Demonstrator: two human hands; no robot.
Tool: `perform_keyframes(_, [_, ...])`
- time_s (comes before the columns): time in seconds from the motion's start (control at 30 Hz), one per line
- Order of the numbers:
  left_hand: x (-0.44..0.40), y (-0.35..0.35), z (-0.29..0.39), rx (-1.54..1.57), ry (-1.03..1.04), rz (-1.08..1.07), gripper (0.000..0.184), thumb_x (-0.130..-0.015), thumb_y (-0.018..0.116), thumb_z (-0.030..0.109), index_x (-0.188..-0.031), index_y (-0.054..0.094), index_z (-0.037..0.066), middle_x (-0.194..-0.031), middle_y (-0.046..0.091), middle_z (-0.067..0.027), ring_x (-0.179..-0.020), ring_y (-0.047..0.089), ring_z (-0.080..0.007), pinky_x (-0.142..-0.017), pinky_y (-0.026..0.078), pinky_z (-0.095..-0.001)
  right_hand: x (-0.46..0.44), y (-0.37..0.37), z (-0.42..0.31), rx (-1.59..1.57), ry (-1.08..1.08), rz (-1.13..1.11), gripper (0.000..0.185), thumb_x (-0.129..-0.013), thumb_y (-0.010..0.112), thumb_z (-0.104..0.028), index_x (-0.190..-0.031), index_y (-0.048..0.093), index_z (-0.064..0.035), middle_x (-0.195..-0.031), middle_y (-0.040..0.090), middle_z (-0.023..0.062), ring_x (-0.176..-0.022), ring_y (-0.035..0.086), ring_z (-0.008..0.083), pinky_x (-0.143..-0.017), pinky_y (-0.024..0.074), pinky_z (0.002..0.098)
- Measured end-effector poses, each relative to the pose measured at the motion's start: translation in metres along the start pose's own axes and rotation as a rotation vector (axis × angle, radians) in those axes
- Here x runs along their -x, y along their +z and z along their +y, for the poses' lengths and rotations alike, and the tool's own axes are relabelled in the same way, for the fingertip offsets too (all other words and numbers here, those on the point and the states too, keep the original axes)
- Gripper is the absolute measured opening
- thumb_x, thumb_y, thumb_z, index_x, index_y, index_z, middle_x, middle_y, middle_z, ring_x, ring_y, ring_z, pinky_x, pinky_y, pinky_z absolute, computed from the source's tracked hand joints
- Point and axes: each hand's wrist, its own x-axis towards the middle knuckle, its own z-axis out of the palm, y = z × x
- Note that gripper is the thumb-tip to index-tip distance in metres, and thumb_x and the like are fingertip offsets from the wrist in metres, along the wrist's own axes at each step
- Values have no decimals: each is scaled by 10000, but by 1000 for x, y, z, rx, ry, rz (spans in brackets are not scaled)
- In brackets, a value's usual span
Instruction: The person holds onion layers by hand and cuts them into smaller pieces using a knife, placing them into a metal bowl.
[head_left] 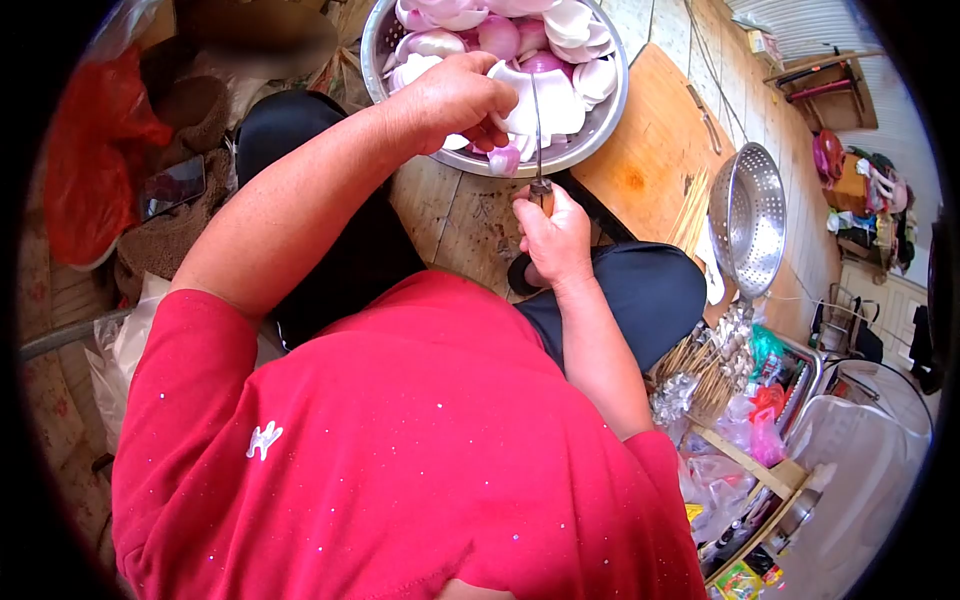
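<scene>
A perforated metal colander [622, 70] at the top of the view holds purple and white onion pieces [497, 36]. Over its near left part is my left hand [455, 100], fingers bent and thumb apart, with nothing visible between them. Just below those fingertips a small purple onion piece [504, 160] shows near the rim. My right hand [557, 238], outside the near rim, is closed round the wooden handle of a thin knife [539, 130]. Its blade points away from me, seen nearly edge-on, over large white onion layers [560, 103].
Right of the colander lies a wooden board [640, 150], with thin sticks [690, 215] and a second colander [748, 220] beyond. Bundled skewers [700, 375] and plastic bags [725, 480] are at lower right. A red bag [95, 150] hangs at left.
</scene>
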Motion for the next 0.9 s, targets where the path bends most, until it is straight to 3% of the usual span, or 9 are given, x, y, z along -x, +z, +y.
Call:
perform_keyframes(0.1, [6, 0, 2, -90, -40, -10, 353, -754, 584, 95, -1061, 493, -55, -787, 611, -134, -575, 639, -206, -522, 555, -329, -2, 1, -6, -5, 58, -33, 178, -825, 595, -189, -892, 583, -25, -632, 528, 12, -455, 481, 87, -440, 404, 244])
perform_keyframes(0.3, [0, 1, -9, -59, -169, -60, 196, -779, 543, 133, -861, 556, -45, -667, 590, -124, -517, 619, -219, -444, 502, -326, -22, 9, -23, -6, 243, -50, 202, -808, 574, -207, -853, 560, -10, -616, 516, 41, -432, 484, 125, -414, 401, 282])
perform_keyframes(0.37, [-2, 7, -10, -46, -179, 35, 177, -783, 526, 144, -779, 562, -28, -610, 561, -109, -468, 577, -210, -412, 453, -325, -31, 12, -24, -73, 239, -17, 206, -808, 581, -211, -855, 558, -12, -614, 512, 38, -432, 488, 125, -404, 396, 280])
perform_keyframes(0.5, [-17, -2, -10, 5, -31, 175, 134, -746, 558, 108, -811, 565, -10, -609, 552, -86, -470, 523, -160, -433, 423, -297, -40, 9, -14, -180, 187, 76, 188, -832, 589, -206, -889, 561, -29, -622, 516, 24, -431, 481, 107, -399, 388, 255])
perform_keyframes(0.57, [-22, -3, -13, -38, -23, 197, 195, -736, 598, 92, -892, 581, -23, -661, 584, -90, -537, 561, -148, -474, 450, -282, -31, 6, -11, -213, 164, 87, 173, -842, 588, -194, -902, 566, -33, -630, 519, 16, -435, 471, 95, -413, 393, 244])
perform_keyframes(0.63, [-30, 2, -17, -121, 121, 289, 289, -738, 633, 87, -992, 584, -42, -750, 620, -98, -598, 591, -147, -516, 480, -279, -21, 2, -10, -160, 29, 35, 167, -847, 597, -180, -916, 569, -30, -640, 522, 10, -447, 466, 83, -433, 402, 231])
perform_keyframes(0.67, [-33, 2, -18, -95, 106, 268, 332, -763, 657, 80, -1059, 580, -47, -824, 636, -102, -653, 616, -153, -556, 511, -283, -17, 2, -8, -204, 35, 11, 164, -853, 603, -166, -933, 571, -27, -650, 526, 8, -467, 474, 75, -449, 411, 225])
perform_keyframes(0.9, [-32, 14, -13, -54, 46, 210, 309, -787, 668, 44, -1072, 579, -37, -856, 641, -109, -694, 638, -176, -599, 548, -293, -9, -3, 0, -178, 19, -19, 224, -843, 618, -205, -948, 586, -9, -664, 562, -8, -484, 517, 75, -463, 440, 242])
